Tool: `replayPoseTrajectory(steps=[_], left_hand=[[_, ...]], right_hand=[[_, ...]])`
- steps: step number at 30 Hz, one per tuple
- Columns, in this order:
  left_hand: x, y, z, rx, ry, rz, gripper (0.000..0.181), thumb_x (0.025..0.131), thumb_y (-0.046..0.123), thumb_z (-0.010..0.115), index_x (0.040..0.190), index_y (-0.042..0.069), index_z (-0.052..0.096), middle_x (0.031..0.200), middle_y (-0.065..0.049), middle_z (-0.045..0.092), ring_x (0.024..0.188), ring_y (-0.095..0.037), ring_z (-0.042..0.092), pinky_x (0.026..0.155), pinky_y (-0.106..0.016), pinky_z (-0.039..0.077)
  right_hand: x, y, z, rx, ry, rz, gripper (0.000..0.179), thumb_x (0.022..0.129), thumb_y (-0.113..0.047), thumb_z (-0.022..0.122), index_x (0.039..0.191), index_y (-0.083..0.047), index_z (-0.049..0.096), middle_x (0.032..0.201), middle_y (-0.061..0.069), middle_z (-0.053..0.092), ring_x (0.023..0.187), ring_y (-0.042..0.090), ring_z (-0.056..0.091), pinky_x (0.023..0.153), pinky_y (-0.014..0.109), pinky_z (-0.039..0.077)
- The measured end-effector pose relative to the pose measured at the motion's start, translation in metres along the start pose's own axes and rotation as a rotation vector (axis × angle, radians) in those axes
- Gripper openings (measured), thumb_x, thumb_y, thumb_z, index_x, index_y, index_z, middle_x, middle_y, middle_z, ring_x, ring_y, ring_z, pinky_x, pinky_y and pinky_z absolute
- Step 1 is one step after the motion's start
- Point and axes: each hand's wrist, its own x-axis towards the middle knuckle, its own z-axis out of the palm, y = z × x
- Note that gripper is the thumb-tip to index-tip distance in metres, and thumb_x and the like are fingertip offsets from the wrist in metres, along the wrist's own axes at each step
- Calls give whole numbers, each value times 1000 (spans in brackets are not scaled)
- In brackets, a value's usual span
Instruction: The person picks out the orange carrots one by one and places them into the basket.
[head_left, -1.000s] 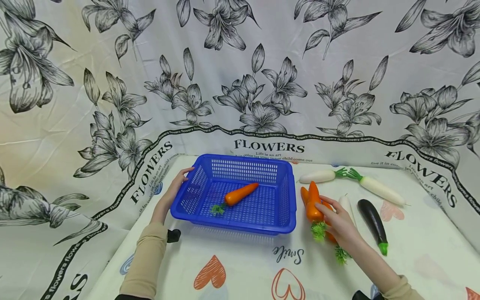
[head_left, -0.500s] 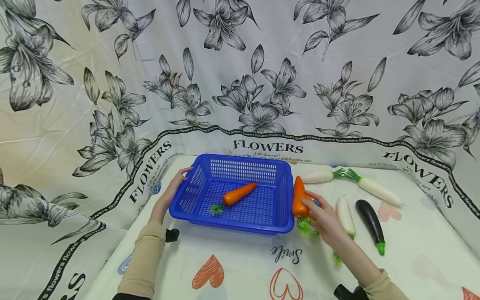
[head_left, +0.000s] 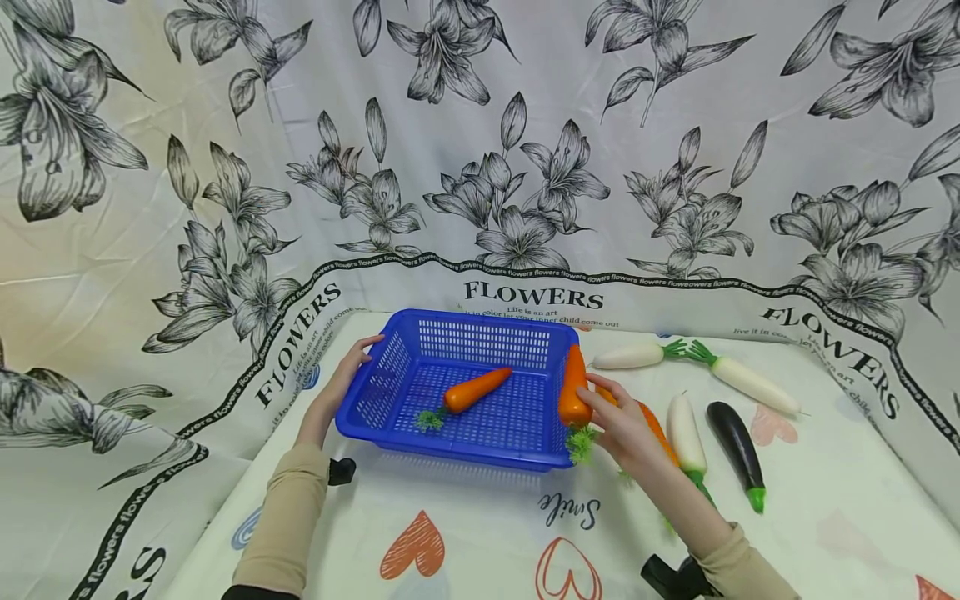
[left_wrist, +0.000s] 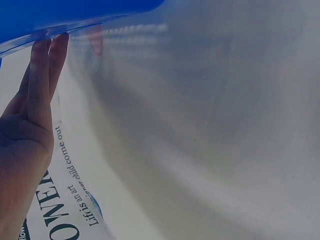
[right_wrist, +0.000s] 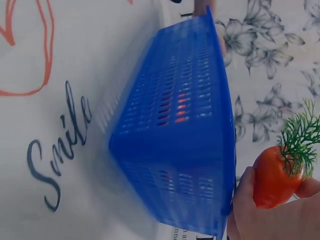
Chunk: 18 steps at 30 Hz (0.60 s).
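The right grip (head_left: 621,421) has a carrot (head_left: 574,392) pinched near its thick end, over at the right end of the blue basket (head_left: 450,450) in the middle of the head view. The tip points up the frame and the leafy top (head_left: 581,444) points down it; the right wrist view shows the carrot above rim level, though I can't tell whether it touches the plastic. At the basket's left end, the left grip (head_left: 343,377) has its fingers laid straight against the edge, steadying it, I'd judge, rather than clasping it. A second carrot (head_left: 474,392) lies slantwise on the basket floor. Right of centre on the worktop (head_left: 487,533), more orange carrot (head_left: 658,429) shows from behind the right grip, then a white radish (head_left: 685,433) and an eggplant (head_left: 735,446), with two more radishes (head_left: 753,385) higher in the frame.

The rim is what would worry me: carried too low, the carrot could catch on it and twist out of the pinch, or shove the basket leftward against those straight fingers. Held near one end, something that smooth might also swivel. Released too soon, it could drop outside, onto the worktop.
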Motion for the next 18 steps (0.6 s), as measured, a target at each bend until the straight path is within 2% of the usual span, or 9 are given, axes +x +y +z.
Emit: replayPoseTrajectory(steps=[2,5,9,14,18], left_hand=[[0,-1,1,13,5,2,55,95,16,26,150,13,26,156,-16,17,129,-36,29,93,-33,29],[4,-12,-1,38,17,10,54,96,19,25,150,17,26,156,-14,17,128,-34,31,94,-34,28],[4,-13,0,45,18,9,54,96,20,25,149,17,27,156,-14,18,128,-34,31,94,-34,29],[6,-13,-1,59,22,17,53,96,20,26,149,19,28,156,-13,19,130,-34,30,96,-36,28],[7,-14,-1,66,21,23,53,96,20,26,149,18,28,156,-14,19,131,-36,29,96,-37,28]], right_hand=[[2,-1,5,1,-12,2,64,95,-31,54,149,-15,24,150,16,29,112,22,54,100,39,43],[6,0,12,10,-17,17,59,96,-29,52,148,-17,25,149,16,30,122,30,47,107,49,34],[9,2,22,17,-32,25,58,96,-28,51,147,-18,26,144,18,37,128,33,44,109,50,31],[15,5,31,28,-52,11,60,96,-28,52,147,-16,25,145,20,36,132,38,39,110,56,24],[21,8,39,39,-51,5,59,96,-27,52,147,-14,26,144,21,37,129,37,40,109,56,26]])
